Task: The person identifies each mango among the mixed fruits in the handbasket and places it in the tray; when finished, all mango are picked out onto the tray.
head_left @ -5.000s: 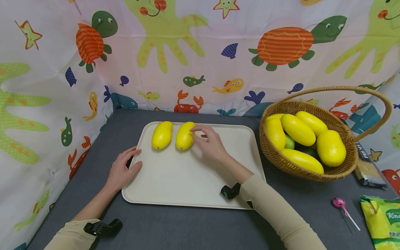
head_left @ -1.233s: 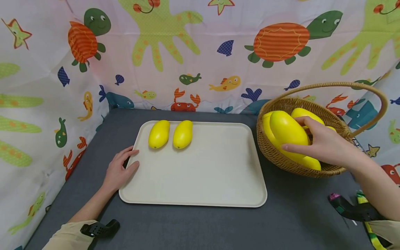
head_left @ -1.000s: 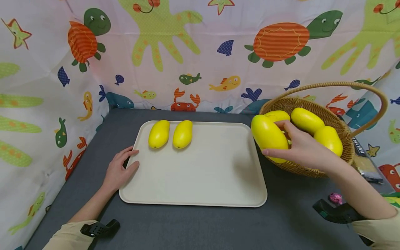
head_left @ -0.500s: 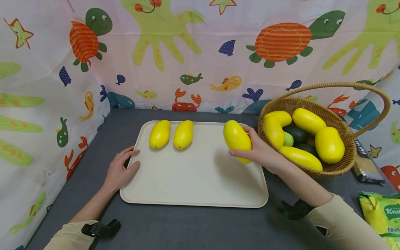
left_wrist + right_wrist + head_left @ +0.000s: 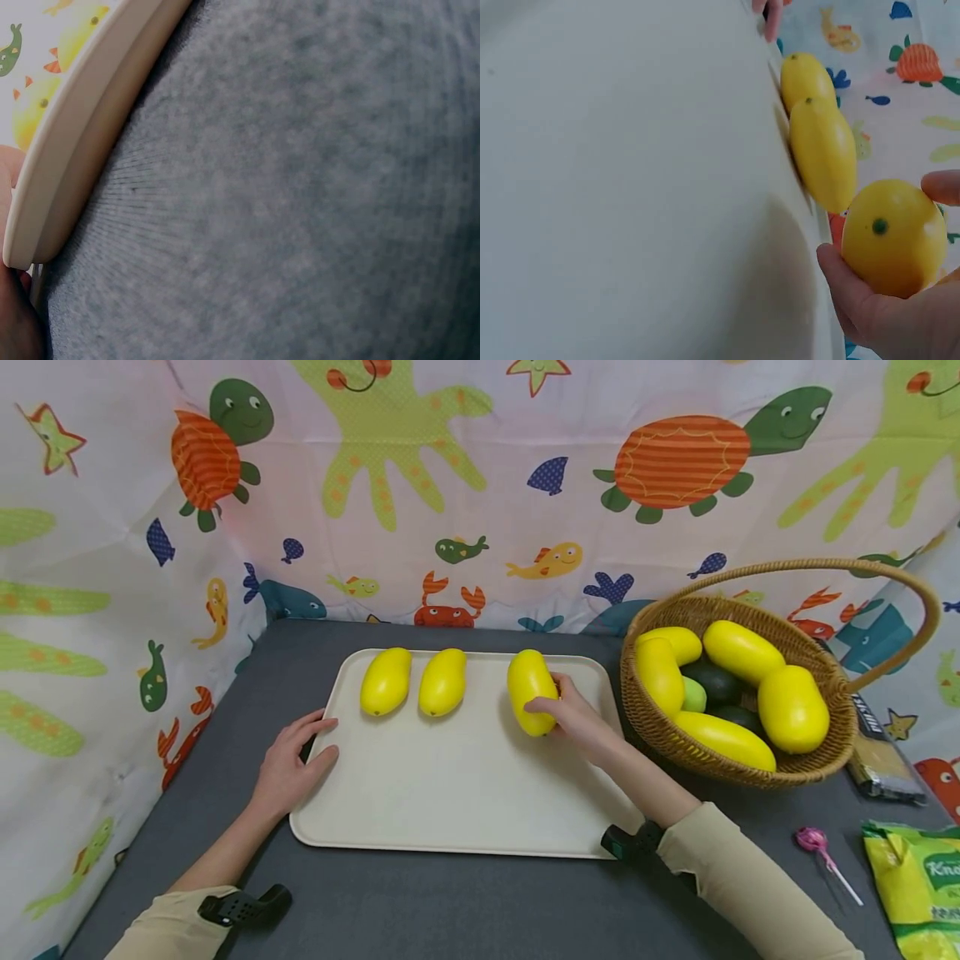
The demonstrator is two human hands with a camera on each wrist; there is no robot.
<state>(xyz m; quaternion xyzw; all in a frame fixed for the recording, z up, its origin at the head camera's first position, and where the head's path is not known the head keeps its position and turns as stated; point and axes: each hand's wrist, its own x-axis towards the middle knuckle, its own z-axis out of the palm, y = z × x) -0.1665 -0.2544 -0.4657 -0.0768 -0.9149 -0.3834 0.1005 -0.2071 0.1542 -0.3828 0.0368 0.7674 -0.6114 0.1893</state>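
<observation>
My right hand (image 5: 573,714) grips a yellow mango (image 5: 528,692) above the tray's back right part, thumb in front and fingers behind it. In the right wrist view the mango (image 5: 892,236) shows its stem end between thumb and fingers, and a shadow falls on the tray. A second mango (image 5: 386,682) and a third mango (image 5: 442,682) lie side by side along the back of the cream tray (image 5: 450,793). My left hand (image 5: 288,764) rests on the tray's left edge, fingers relaxed and fingertips over the rim (image 5: 67,142).
At right a wicker basket (image 5: 712,768) with a tall handle holds several yellow mangoes, dark green fruits (image 5: 711,682) and a light green one (image 5: 693,695). A lollipop (image 5: 825,856), a yellow-green packet (image 5: 915,885) and a brown packet (image 5: 885,768) lie beyond it. A patterned curtain (image 5: 480,493) backs the table.
My right hand left the tray's second mango, took another mango out of the basket and carried it left over the tray. The left hand stays at the tray's edge.
</observation>
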